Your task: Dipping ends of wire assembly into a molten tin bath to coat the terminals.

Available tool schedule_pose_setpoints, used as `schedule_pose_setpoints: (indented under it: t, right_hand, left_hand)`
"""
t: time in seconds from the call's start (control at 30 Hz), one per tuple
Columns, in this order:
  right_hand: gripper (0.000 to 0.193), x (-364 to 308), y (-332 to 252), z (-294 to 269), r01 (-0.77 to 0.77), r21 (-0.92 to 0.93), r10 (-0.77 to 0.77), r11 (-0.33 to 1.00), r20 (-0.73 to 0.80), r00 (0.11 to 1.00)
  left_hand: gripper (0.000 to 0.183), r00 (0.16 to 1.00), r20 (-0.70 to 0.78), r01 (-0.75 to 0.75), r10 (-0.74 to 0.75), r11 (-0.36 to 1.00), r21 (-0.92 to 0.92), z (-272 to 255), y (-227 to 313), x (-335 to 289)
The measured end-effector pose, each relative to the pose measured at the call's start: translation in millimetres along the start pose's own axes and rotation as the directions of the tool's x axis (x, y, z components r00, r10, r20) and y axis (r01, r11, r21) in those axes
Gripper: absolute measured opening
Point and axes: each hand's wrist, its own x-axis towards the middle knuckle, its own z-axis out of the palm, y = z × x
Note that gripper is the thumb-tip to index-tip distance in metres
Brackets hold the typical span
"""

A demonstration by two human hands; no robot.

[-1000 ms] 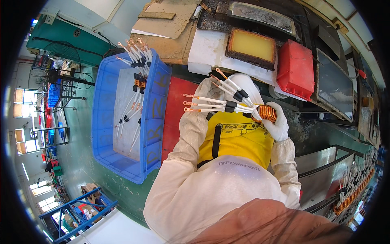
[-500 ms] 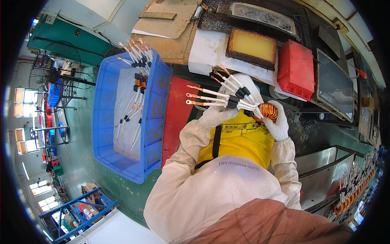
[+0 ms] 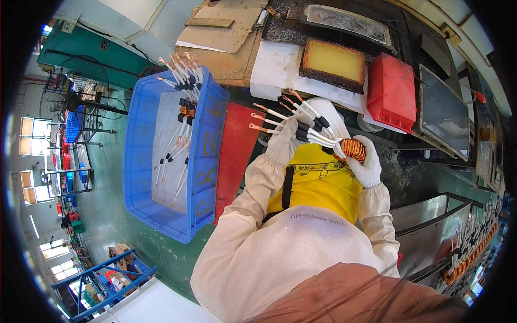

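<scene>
Looking down on a green floor [image 3: 105, 199], scuffed pale in patches. Seeing a white wall [image 3: 172, 27] rising toward the top, with a green cabinet [image 3: 89, 64] standing near it and a round wire fan [image 3: 72, 102] just below. Noticing bright windows [image 3: 33, 136] running down the pale far-left wall [image 3: 31, 99], with a thin tube lamp [image 3: 34, 227] glowing among them. Making out a blue metal shelf [image 3: 99, 274] at lower left, crowded with boxes, and a white table [image 3: 156, 307] jutting in beside it. Facing a workbench [image 3: 229, 69] at the top, turning from brown to dark and stained toward the right.
</scene>
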Motion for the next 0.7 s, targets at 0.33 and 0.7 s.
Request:
schedule_pose_setpoints:
  t: [0.33, 0.7]
  right_hand:
    - [0.053, 1, -8, 2, -0.032, 0.0, 0.032, 0.999, -0.01, 0.999]
    - [0.054, 3, -10, -1, -0.052, -0.018, 0.051, 0.998, -0.038, 0.998]
  left_hand:
    - [0.041, 0.998, 0.065, 0.006, -0.002, 0.998, -0.055, -27, -11, 3]
    - [0.048, 0.978, 0.122, 0.165, -0.172, 0.984, 0.067, -56, -1, -24]
